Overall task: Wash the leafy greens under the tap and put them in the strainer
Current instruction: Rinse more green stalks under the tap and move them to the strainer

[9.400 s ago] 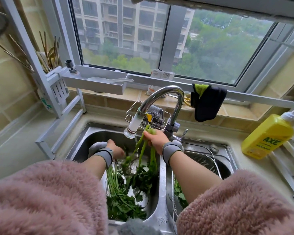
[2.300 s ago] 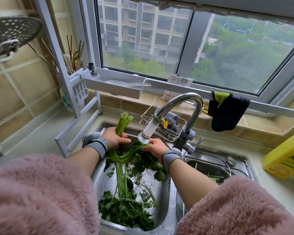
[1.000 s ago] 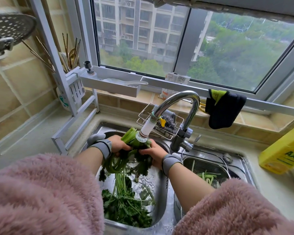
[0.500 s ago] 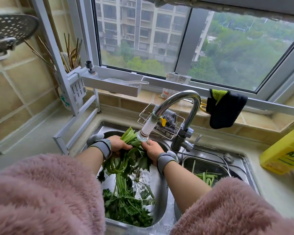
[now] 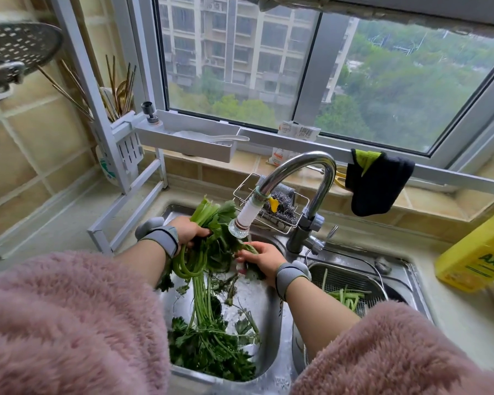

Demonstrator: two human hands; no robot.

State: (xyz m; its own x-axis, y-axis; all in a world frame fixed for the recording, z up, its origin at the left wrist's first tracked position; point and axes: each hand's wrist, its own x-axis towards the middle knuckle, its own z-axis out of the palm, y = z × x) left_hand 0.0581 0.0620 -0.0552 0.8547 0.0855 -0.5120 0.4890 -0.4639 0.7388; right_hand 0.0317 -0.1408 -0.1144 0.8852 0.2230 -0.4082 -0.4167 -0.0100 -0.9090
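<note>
Under tap point(image 5: 244, 220) | greens bunch point(image 5: 211, 223) bent, stem-ends up-left | both hands point(image 5: 190, 230) grip

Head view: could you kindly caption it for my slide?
Both hands rinse a bunch of greens under the tap.

The bunch of leafy greens point(image 5: 208, 246) is folded over under the tap point(image 5: 297, 178), with pale stem ends pointing up to the left of the tap's white nozzle and long green stalks curving below it. More loose greens point(image 5: 211, 346) lie in the left sink basin point(image 5: 268, 309), in front of the tap. The metal mesh strainer point(image 5: 351, 280) sits to the right of the tap and holds a few cut stalks point(image 5: 345, 296).
</note>
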